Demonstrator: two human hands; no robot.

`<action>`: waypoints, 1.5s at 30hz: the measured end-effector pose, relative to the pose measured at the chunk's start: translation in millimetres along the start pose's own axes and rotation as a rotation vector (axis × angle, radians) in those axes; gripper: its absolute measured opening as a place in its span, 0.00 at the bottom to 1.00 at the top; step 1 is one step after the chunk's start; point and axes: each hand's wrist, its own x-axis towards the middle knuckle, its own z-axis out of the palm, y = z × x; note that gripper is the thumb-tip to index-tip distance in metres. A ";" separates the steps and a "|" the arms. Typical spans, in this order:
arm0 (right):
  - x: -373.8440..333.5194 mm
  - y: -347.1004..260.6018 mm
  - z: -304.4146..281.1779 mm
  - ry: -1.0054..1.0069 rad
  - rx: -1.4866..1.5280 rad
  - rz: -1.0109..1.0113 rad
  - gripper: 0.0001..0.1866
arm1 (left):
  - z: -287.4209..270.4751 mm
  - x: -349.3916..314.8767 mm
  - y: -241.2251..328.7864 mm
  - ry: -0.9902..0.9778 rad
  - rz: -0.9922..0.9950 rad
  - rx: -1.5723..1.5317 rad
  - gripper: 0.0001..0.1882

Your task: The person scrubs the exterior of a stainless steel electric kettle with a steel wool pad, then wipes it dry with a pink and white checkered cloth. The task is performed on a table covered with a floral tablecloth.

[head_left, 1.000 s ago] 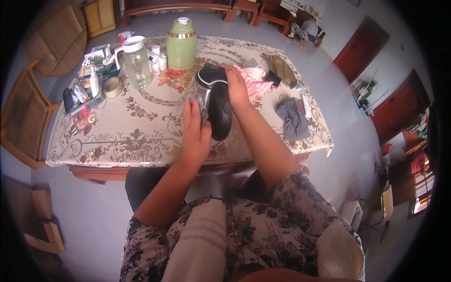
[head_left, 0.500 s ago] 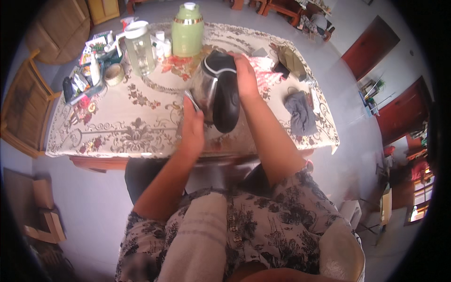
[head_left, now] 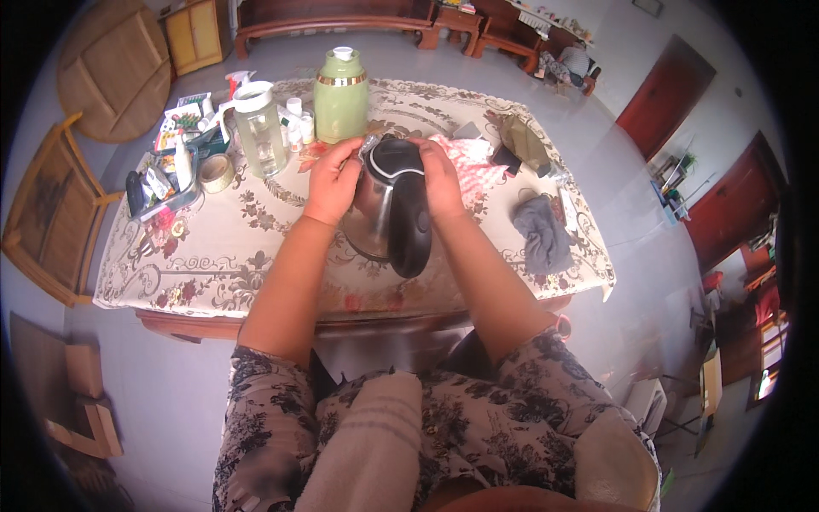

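An electric kettle (head_left: pixel 408 224) with a steel body, a black lid and a black handle stands near the middle of the table, its handle toward me. My right hand (head_left: pixel 442 181) grips the kettle along the right side of its top. On the other side, my left hand (head_left: pixel 333 181) is closed at the upper left rim of the kettle. A small, crumpled, shiny pale piece (head_left: pixel 369 145) shows at its fingertips; its kind is not clear. The fingers partly hide the kettle's rim.
A green thermos flask (head_left: pixel 340 98), a clear water jug (head_left: pixel 258 132), a roll of tape (head_left: pixel 216 173) and a basket of small items (head_left: pixel 175 200) stand at the left and back. A red-checked cloth (head_left: pixel 472 165) and a grey cloth (head_left: pixel 543 235) lie right. A person (head_left: pixel 572 64) sits far off.
My left hand has gone from the kettle's lower left side up to its top rim. The kettle has turned more upright. The whole view has tilted up, showing more of the room.
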 end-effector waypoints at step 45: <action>2.0 6.8 -0.1 0.018 -0.010 0.002 0.18 | -5.8 8.3 -10.1 -0.076 -0.052 -0.175 0.15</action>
